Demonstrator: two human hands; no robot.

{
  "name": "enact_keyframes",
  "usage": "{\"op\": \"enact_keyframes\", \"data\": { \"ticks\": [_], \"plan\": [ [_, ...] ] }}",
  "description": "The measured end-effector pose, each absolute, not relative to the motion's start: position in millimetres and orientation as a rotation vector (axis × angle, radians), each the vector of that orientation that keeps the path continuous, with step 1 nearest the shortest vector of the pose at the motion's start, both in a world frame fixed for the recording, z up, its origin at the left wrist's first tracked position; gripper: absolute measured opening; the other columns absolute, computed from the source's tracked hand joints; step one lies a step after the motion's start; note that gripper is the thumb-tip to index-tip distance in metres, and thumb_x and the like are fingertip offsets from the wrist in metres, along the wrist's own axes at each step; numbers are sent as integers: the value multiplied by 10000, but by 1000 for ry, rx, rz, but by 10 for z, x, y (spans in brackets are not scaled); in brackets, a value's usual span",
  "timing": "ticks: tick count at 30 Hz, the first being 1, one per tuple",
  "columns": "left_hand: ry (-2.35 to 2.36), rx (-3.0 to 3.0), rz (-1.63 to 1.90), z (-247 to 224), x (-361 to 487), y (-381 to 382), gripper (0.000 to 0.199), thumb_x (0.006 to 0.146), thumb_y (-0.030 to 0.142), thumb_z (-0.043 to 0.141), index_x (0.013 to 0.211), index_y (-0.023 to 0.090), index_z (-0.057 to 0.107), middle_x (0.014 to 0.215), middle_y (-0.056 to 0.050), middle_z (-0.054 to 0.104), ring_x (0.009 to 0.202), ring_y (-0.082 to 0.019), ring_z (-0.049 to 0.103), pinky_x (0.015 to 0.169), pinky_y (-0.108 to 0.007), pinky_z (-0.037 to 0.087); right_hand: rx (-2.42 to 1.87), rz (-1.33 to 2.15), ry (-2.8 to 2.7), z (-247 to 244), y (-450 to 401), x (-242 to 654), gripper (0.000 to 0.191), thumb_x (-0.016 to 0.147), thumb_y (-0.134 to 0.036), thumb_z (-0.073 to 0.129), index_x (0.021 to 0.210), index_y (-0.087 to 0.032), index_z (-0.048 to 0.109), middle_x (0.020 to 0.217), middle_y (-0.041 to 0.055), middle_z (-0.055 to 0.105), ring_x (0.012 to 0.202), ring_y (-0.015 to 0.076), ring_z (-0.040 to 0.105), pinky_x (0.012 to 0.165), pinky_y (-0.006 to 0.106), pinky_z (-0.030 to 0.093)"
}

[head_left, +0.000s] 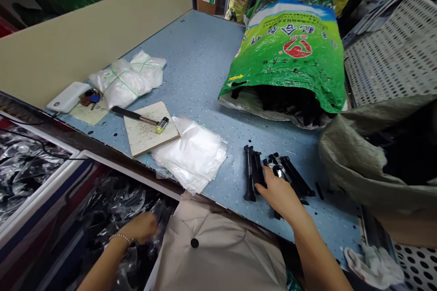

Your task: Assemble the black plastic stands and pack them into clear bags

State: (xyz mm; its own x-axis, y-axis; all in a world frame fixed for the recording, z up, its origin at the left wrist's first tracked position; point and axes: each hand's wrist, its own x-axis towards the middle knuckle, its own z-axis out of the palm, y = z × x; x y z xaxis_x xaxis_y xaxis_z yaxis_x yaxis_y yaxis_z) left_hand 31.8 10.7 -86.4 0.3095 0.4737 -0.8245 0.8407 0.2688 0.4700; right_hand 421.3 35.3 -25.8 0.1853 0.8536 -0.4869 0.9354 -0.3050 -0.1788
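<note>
The hands are held well apart: the right hand (282, 198) is laid open on black plastic parts (288, 173) on a speckled blue table (201, 68); the left hand (138, 227) is sunk among plastic-bagged black items (116, 204) in a white-rimmed bin (133, 176) kept within reach, its grip not shown.

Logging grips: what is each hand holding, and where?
Right hand: fingers rest on black plastic parts, no clear grip. Left hand: blurred among clear plastic bags, hold cannot be told.

Black plastic parts (286, 175), blue bench top (201, 68) — white flecks (205, 77), green sack (293, 75) — red emblem (297, 48)
</note>
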Motion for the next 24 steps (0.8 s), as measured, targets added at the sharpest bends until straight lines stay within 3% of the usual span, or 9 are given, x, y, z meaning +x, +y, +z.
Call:
{"op": "enact_keyframes", "data": {
  "ticks": [4, 6, 8, 11, 13, 17, 21, 24],
  "plan": [
    [1143, 1538, 159, -451, 1010, 684, 314, 825, 459, 516, 842, 183, 665, 685, -29, 659, 652, -187, 619, 629, -277, 483, 2447, -1190, 1872, -402, 367, 4269, 462, 821, -285, 555, 1265, -169, 512, 896, 68, 689, 813, 226, 657, 712, 309, 449],
    [1310, 1858, 461, -337, 1397, 938, 259, 819, 401, 581, 910, 177, 674, 866, -70, 671, 764, -202, 620, 708, -302, 485, 2523, -1553, 1867, -455, 385, 4221, 456, 815, -304, 564, 1256, -197, 511, 910, 50, 678, 821, 208, 647, 707, 310, 482],
    [1458, 2074, 532, -338, 1670, 1137, 154, 817, 276, 589, 855, 152, 670, 940, -117, 648, 839, -231, 610, 710, -322, 473, 2549, -1919, 1780, -475, 401, 4160, 472, 806, -313, 581, 1257, -199, 502, 933, 47, 667, 836, 199, 633, 701, 316, 509],
    [1495, 2019, 527, -447, 1751, 1341, 113, 794, 171, 580, 688, 163, 619, 821, -82, 625, 760, -206, 595, 647, -304, 442, 2550, -2317, 1619, -440, 419, 4103, 492, 784, -318, 629, 1241, -187, 504, 900, 31, 646, 810, 178, 613, 688, 306, 523],
    [1460, 1755, 612, -496, 1639, 1426, 160, 755, 222, 647, 623, 178, 569, 694, -23, 590, 646, -162, 556, 603, -280, 417, 2537, -2494, 1535, -388, 437, 4077, 480, 776, -323, 659, 1215, -180, 528, 845, 15, 635, 754, 154, 601, 643, 270, 507],
    [1312, 1216, 743, -478, 1387, 1492, 229, 683, 345, 725, 656, 172, 578, 613, 22, 554, 545, -106, 478, 541, -248, 368, 2277, -2917, 1392, -289, 553, 3915, 434, 742, -347, 724, 1124, -173, 615, 837, 32, 659, 670, 130, 590, 578, 239, 478],
    [1263, 994, 872, -465, 1373, 1464, 280, 596, 309, 778, 672, 164, 551, 604, 26, 566, 545, -94, 494, 539, -230, 376, 1953, -3291, 1112, -281, 783, 3509, 406, 689, -359, 780, 1031, -179, 655, 854, 37, 685, 704, 152, 635, 611, 267, 522],
    [1261, 1000, 973, -480, 1416, 1430, 293, 566, 254, 771, 667, 174, 508, 597, 51, 545, 545, -84, 492, 543, -216, 385, 1830, -3444, 939, -345, 983, 3183, 370, 626, -313, 821, 932, -174, 666, 757, 1, 678, 640, 133, 628, 597, 264, 538]
  ]
}}
